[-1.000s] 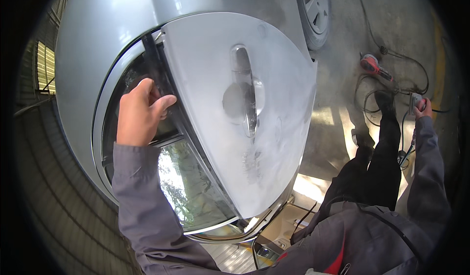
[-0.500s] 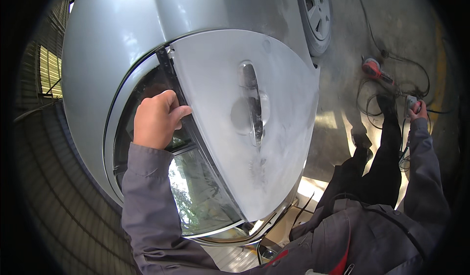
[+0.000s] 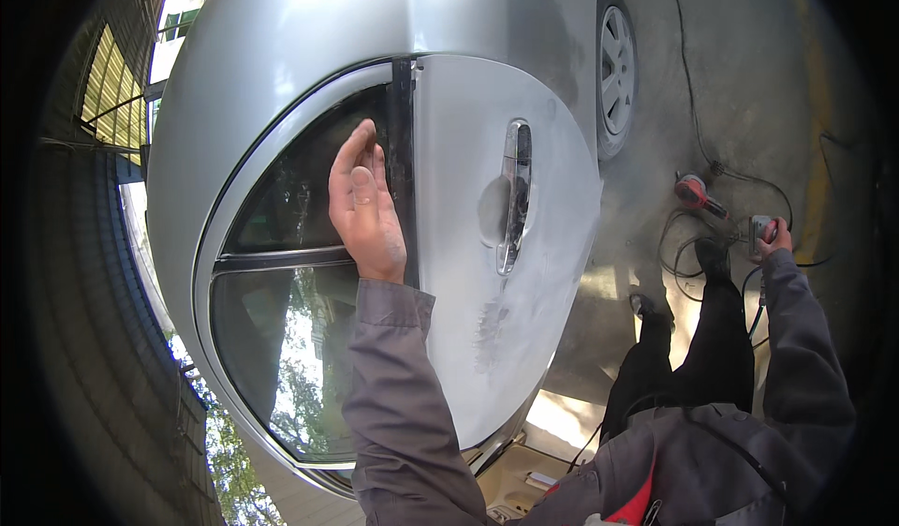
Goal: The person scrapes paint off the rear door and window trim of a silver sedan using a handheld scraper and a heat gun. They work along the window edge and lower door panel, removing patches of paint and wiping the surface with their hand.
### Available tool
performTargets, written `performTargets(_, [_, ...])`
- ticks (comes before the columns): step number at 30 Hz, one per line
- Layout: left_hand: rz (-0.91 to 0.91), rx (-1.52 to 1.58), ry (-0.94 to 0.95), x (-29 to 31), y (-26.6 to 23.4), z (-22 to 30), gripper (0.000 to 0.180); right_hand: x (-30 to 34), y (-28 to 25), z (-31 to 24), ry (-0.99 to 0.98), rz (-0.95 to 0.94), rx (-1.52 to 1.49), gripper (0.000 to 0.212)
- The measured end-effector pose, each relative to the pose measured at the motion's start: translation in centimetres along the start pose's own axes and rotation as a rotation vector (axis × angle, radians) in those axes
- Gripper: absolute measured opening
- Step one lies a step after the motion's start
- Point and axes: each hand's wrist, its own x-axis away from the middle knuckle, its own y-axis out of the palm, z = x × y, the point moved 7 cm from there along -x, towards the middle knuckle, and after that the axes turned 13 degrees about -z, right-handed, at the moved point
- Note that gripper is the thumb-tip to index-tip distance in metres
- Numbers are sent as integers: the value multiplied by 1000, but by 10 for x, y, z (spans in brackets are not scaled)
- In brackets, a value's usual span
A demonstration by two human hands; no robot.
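Observation:
My left hand (image 3: 367, 209) is raised in front of the dark rear door window (image 3: 281, 203), just left of the black trim strip (image 3: 403, 133). Its fingers are stretched out, the thumb shows toward me, and nothing is held; whether it touches the glass I cannot tell. The silver car door panel (image 3: 459, 179) beside it has a dull, sanded-looking surface with dark smudges below the chrome handle (image 3: 517, 198). Down at my right side, my right hand (image 3: 777, 237) is closed round a small red and grey sander (image 3: 760, 231), partly hidden by the fingers.
A second red power tool (image 3: 698, 193) lies on the concrete floor (image 3: 655, 86) among looped black cables (image 3: 688, 254). The car's rear wheel (image 3: 615, 72) stands beyond the door. My legs (image 3: 716, 339) are beside the car, and a car interior part (image 3: 520, 484) shows near the bottom.
My left hand has gone from curled fingers at the window trim to stretched fingers in front of the glass. The whole view has shifted and turned. My right hand still grips the sander.

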Motion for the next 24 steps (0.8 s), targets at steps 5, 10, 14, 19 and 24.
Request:
performTargets(5, [-88,166,172,-29,-3,-4,58,4,-40,-16,-68,38,40,78])
performTargets(10, [-195,-99,-6,-22,14,-10,60,8,-56,-26,14,18,88,80])
performTargets(14, [-78,25,171,-47,-11,51,59,12,-56,-7,50,-10,103,85])
performTargets(19, [-14,-63,54,8,-38,48,55,6,-54,5,-31,-32,120,85])
performTargets(24, [266,58,-294,199,-33,5,35,0,-61,3,-142,-95,134,82])
